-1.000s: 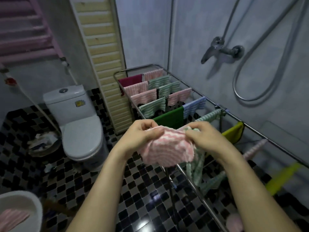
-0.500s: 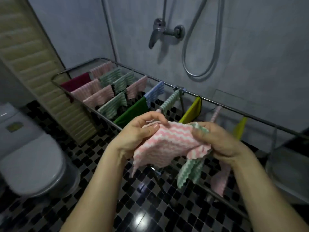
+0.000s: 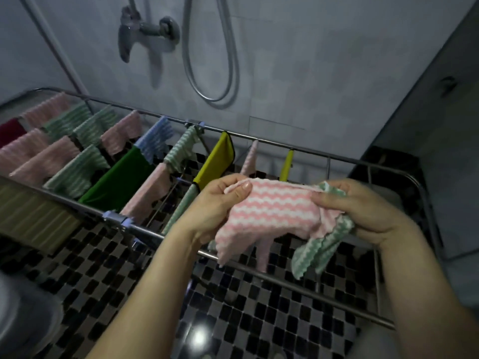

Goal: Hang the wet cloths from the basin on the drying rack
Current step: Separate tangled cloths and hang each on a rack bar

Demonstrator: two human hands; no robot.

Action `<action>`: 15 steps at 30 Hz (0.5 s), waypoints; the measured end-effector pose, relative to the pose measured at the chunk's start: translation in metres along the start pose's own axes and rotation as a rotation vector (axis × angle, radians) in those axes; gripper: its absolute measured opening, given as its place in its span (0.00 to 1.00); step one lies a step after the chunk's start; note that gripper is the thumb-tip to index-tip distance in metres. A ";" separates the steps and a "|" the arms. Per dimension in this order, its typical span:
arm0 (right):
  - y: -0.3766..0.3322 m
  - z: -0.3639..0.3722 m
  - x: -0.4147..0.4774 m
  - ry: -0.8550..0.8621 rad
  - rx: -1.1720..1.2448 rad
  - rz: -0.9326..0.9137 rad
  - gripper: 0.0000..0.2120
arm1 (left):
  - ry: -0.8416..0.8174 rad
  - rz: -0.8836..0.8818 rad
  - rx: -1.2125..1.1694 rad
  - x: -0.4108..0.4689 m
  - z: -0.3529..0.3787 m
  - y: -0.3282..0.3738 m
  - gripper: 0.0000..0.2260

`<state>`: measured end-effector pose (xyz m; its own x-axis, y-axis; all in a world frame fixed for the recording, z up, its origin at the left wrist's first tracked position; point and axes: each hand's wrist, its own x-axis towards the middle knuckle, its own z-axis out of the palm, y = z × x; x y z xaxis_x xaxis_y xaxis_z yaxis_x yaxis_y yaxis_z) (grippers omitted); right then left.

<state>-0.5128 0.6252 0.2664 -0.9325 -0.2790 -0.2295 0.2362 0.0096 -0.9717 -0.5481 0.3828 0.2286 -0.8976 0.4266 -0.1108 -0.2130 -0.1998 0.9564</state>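
— Where is the pink-and-white wavy-striped cloth [image 3: 272,211]?

— Held up above the near rail of the drying rack [image 3: 147,234], toward the rack's right end. It is stretched between the person's two hands, and it touches no bar that can be seen.

— How do the hands have it?

— The left hand [image 3: 220,203] pinches the cloth's upper left edge, thumb on top and fingers curled beneath. The right hand [image 3: 363,206] has its fingers folded round the other end. In that same grip it holds a green-and-white striped cloth [image 3: 318,252], which droops below the pink one, in front of the rack's near rail.

— What is on the rack itself?

— Cloths hang over its cross bars from the left end to past the middle. There is a dark red cloth [image 3: 10,130] at the far left, then pink and green striped ones, a blue striped cloth [image 3: 155,141], a plain green cloth [image 3: 121,174] and a yellow cloth [image 3: 215,159] with a dark edge.

— And around the rack?

— On the wall behind it are a chrome shower mixer [image 3: 145,32] and a looped shower hose [image 3: 215,73]. Under it lies a black-and-white mosaic floor [image 3: 259,307].
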 end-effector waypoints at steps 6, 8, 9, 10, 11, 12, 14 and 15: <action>0.049 -0.065 -0.003 0.250 -0.163 0.266 0.09 | 0.031 -0.345 -0.064 0.035 0.050 -0.061 0.12; 0.083 -0.093 0.001 0.315 -0.362 0.400 0.13 | 0.057 -0.424 0.028 0.051 0.073 -0.091 0.18; 0.098 -0.100 0.004 0.323 -0.427 0.456 0.14 | 0.061 -0.430 0.112 0.055 0.079 -0.103 0.22; 0.110 -0.105 0.006 0.337 -0.461 0.501 0.14 | 0.060 -0.406 0.228 0.059 0.085 -0.116 0.24; 0.118 -0.108 0.007 0.355 -0.472 0.516 0.13 | 0.064 -0.358 0.352 0.061 0.093 -0.124 0.21; 0.123 -0.108 0.009 0.384 -0.479 0.515 0.11 | 0.080 -0.305 0.447 0.063 0.097 -0.129 0.19; 0.131 -0.116 0.011 0.452 -0.484 0.505 0.13 | 0.094 -0.244 0.537 0.073 0.109 -0.141 0.22; 0.133 -0.114 0.013 0.487 -0.490 0.487 0.16 | 0.094 -0.202 0.555 0.075 0.108 -0.144 0.24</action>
<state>-0.5251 0.7324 0.1279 -0.7975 0.3085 -0.5184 0.6017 0.4681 -0.6471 -0.5433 0.5384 0.1121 -0.8959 0.3237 -0.3043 -0.1719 0.3789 0.9093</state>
